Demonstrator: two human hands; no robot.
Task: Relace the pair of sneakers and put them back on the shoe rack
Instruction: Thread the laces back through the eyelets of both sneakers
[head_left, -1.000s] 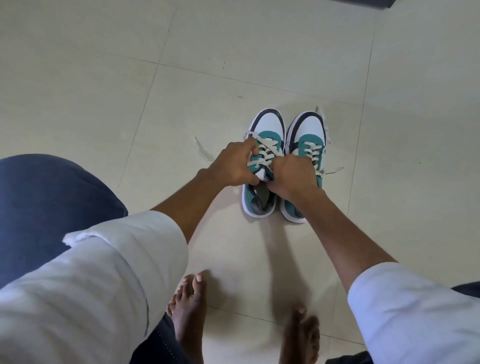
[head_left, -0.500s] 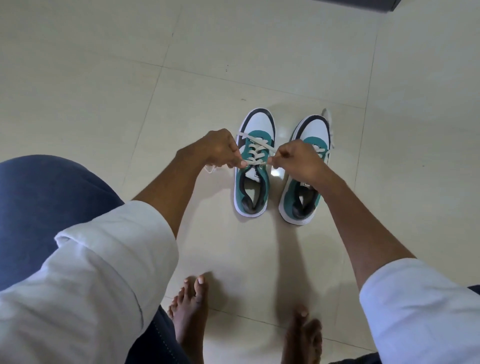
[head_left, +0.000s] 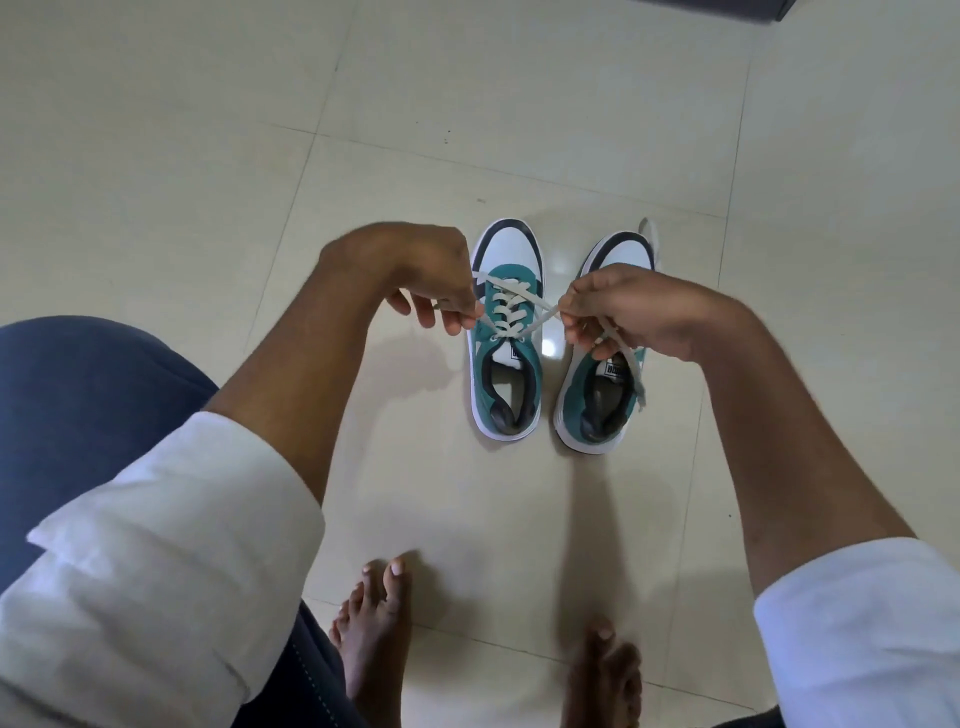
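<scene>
Pale glossy floor tiles (head_left: 519, 130) carry a pair of teal-and-white sneakers standing side by side.

Both forearms reach forward and down; the left hand (head_left: 415, 275) and right hand (head_left: 623, 306) each pinch one end of the lace (head_left: 511, 312) of the left sneaker (head_left: 506, 374), fingers closed on it, ends crossed and pulled apart. The right sneaker (head_left: 597, 400) stands just beside. Both long axes run away from the person, toes farthest, above bare feet (head_left: 374, 639).
</scene>
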